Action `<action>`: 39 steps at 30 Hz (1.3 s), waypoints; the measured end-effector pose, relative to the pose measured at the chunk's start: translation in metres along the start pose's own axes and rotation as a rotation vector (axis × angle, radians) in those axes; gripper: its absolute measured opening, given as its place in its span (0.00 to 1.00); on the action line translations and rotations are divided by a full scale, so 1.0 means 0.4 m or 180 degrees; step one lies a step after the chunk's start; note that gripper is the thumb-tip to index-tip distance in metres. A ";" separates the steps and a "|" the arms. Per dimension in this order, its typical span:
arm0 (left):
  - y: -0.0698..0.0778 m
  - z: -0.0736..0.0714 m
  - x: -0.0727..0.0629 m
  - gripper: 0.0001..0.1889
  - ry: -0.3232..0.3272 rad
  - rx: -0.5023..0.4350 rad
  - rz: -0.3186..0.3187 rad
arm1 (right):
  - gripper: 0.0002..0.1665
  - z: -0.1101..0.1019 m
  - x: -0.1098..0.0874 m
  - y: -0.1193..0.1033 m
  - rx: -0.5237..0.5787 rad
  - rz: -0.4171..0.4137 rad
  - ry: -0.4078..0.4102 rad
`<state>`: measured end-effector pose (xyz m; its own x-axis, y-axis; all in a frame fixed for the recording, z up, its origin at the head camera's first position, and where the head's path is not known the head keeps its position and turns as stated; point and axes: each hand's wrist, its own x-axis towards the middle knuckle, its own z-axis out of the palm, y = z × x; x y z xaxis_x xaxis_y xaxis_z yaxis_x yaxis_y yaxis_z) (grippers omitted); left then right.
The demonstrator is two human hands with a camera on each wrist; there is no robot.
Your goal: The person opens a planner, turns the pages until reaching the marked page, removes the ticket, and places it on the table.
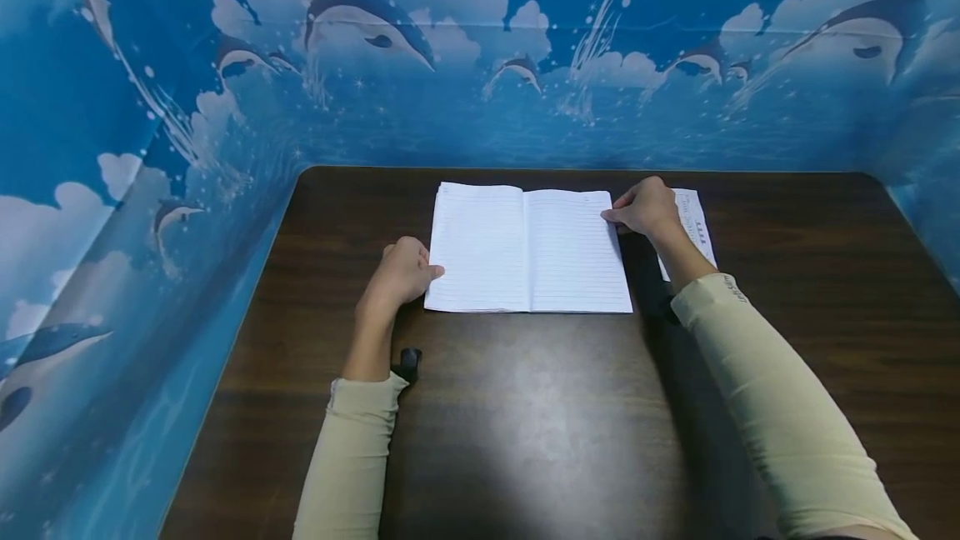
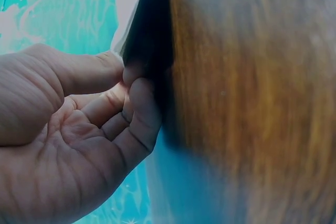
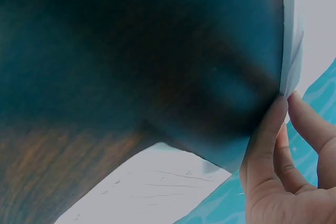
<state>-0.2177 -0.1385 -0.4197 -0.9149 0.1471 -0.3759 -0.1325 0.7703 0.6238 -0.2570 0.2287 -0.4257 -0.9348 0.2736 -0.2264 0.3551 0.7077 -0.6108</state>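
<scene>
An open notebook [image 1: 480, 248] with lined white pages lies across the far middle of the dark wooden table. My left hand [image 1: 401, 273] pinches its left edge, thumb on top of the page and fingers beneath. In the left wrist view the left hand [image 2: 89, 114] has thumb and fingertips together on the notebook's edge [image 2: 128, 17]. At the upper right edge, my right hand [image 1: 647, 208] pinches the pages between thumb and fingers. The right wrist view has the right hand [image 3: 289, 156] gripping the edge of the page stack [image 3: 292, 40], with the notebook's dark underside facing the table.
A sheet of paper with writing [image 1: 693, 227] lies right of the notebook, partly behind the right wrist. The brown table [image 1: 525, 415] has rounded far corners. A blue dolphin-print sheet [image 1: 450, 107] hangs behind and left of it.
</scene>
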 end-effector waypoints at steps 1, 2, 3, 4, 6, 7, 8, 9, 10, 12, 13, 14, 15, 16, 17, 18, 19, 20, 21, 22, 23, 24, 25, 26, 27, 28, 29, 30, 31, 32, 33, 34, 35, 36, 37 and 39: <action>0.004 0.000 -0.001 0.24 -0.0005 0.0024 0.0004 | 0.14 -0.002 0.001 0.002 0.0013 0.0014 0.0003; 0.006 0.001 -0.001 0.24 -0.0001 0.0045 0.0004 | 0.14 -0.004 0.001 0.004 0.0026 0.0035 0.0009; 0.009 0.001 -0.001 0.24 -0.0005 0.0055 0.0009 | 0.13 -0.006 0.002 0.005 0.0042 0.0055 0.0010; 0.011 0.001 -0.002 0.23 -0.0004 0.0065 0.0016 | 0.13 -0.007 0.004 0.005 0.0052 0.0066 0.0009; 0.011 0.001 -0.003 0.23 0.0009 0.0082 0.0039 | 0.13 -0.008 0.008 0.005 0.0064 0.0073 0.0002; 0.010 0.000 -0.003 0.22 0.0026 0.0083 0.0058 | 0.13 -0.008 0.010 0.004 0.0077 0.0070 0.0000; 0.009 0.000 -0.004 0.22 0.0047 0.0079 0.0069 | 0.13 -0.008 0.010 0.002 0.0098 0.0075 -0.0003; 0.008 -0.001 -0.005 0.22 0.0064 0.0080 0.0073 | 0.13 -0.009 0.011 0.000 0.0114 0.0082 -0.0013; 0.008 -0.004 -0.007 0.22 0.0076 0.0101 0.0076 | 0.13 -0.009 0.011 -0.002 0.0135 0.0094 -0.0018; 0.011 -0.009 -0.014 0.20 0.0108 0.0128 0.0070 | 0.13 -0.009 0.008 -0.006 0.0180 0.0129 -0.0034; 0.012 -0.011 -0.017 0.19 0.0108 0.0142 0.0061 | 0.13 -0.009 0.006 -0.008 0.0206 0.0144 -0.0046; 0.016 -0.014 -0.021 0.18 0.0115 0.0134 0.0053 | 0.12 -0.009 0.005 -0.009 0.0220 0.0160 -0.0059; 0.021 -0.017 -0.026 0.16 0.0117 0.0139 0.0050 | 0.12 -0.011 0.004 -0.010 0.0227 0.0164 -0.0066; 0.029 -0.021 -0.032 0.15 0.0128 0.0134 0.0052 | 0.12 -0.012 0.003 -0.010 0.0235 0.0160 -0.0070; 0.039 -0.026 -0.038 0.12 0.0153 0.0116 0.0062 | 0.12 -0.014 0.003 -0.011 0.0244 0.0154 -0.0066; 0.050 -0.032 -0.043 0.11 0.0176 0.0120 0.0082 | 0.11 -0.017 0.003 -0.011 0.0258 0.0150 -0.0063; 0.063 -0.038 -0.050 0.09 0.0194 0.0121 0.0106 | 0.11 -0.020 0.004 -0.011 0.0271 0.0145 -0.0058; 0.078 -0.045 -0.056 0.08 0.0221 0.0124 0.0141 | 0.11 -0.023 0.004 -0.010 0.0279 0.0155 -0.0051; 0.094 -0.051 -0.062 0.08 0.0238 0.0142 0.0167 | 0.11 -0.025 0.005 -0.010 0.0292 0.0172 -0.0048; 0.111 -0.057 -0.068 0.09 0.0258 0.0159 0.0204 | 0.11 -0.027 0.006 -0.009 0.0303 0.0194 -0.0053; 0.127 -0.062 -0.073 0.10 0.0275 0.0188 0.0246 | 0.11 -0.028 0.006 -0.009 0.0320 0.0220 -0.0059; 0.144 -0.067 -0.078 0.10 0.0286 0.0226 0.0283 | 0.11 -0.029 0.007 -0.007 0.0337 0.0244 -0.0066; 0.160 -0.069 -0.081 0.11 0.0303 0.0243 0.0322 | 0.11 -0.029 0.009 -0.007 0.0342 0.0266 -0.0067; 0.175 -0.071 -0.085 0.11 0.0325 0.0263 0.0366 | 0.12 -0.028 0.010 -0.007 0.0345 0.0286 -0.0065; 0.190 -0.071 -0.088 0.11 0.0347 0.0282 0.0405 | 0.12 -0.028 0.012 -0.007 0.0350 0.0300 -0.0063; 0.205 -0.071 -0.093 0.11 0.0377 0.0305 0.0454 | 0.12 -0.028 0.013 -0.007 0.0360 0.0304 -0.0055; 0.221 -0.070 -0.097 0.11 0.0411 0.0323 0.0489 | 0.11 -0.028 0.013 -0.007 0.0378 0.0310 -0.0041; 0.236 -0.068 -0.101 0.11 0.0443 0.0345 0.0526 | 0.11 -0.027 0.013 -0.008 0.0398 0.0312 -0.0028; 0.253 -0.066 -0.106 0.11 0.0470 0.0359 0.0565 | 0.11 -0.027 0.013 -0.009 0.0422 0.0316 -0.0017; 0.270 -0.062 -0.110 0.11 0.0491 0.0373 0.0593 | 0.11 -0.027 0.012 -0.009 0.0445 0.0327 -0.0012; 0.287 -0.058 -0.113 0.11 0.0509 0.0395 0.0618 | 0.11 -0.028 0.012 -0.010 0.0474 0.0336 -0.0007; 0.304 -0.053 -0.116 0.11 0.0530 0.0419 0.0655 | 0.11 -0.028 0.012 -0.009 0.0495 0.0344 -0.0004; 0.321 -0.047 -0.118 0.11 0.0550 0.0445 0.0688 | 0.11 -0.028 0.011 -0.009 0.0511 0.0359 0.0001; 0.338 -0.039 -0.120 0.11 0.0564 0.0470 0.0737 | 0.11 -0.029 0.010 -0.008 0.0525 0.0371 -0.0002; 0.354 -0.032 -0.121 0.11 0.0570 0.0507 0.0788 | 0.11 -0.030 0.010 -0.007 0.0531 0.0383 -0.0004; 0.386 -0.012 -0.121 0.10 0.0568 0.0572 0.0865 | 0.12 -0.033 0.010 -0.003 0.0528 0.0400 -0.0027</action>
<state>-0.1957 -0.0295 -0.3018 -0.9617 0.2629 -0.0778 0.1790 0.8170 0.5482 -0.2610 0.2376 -0.4158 -0.8836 0.3468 -0.3147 0.4635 0.5513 -0.6938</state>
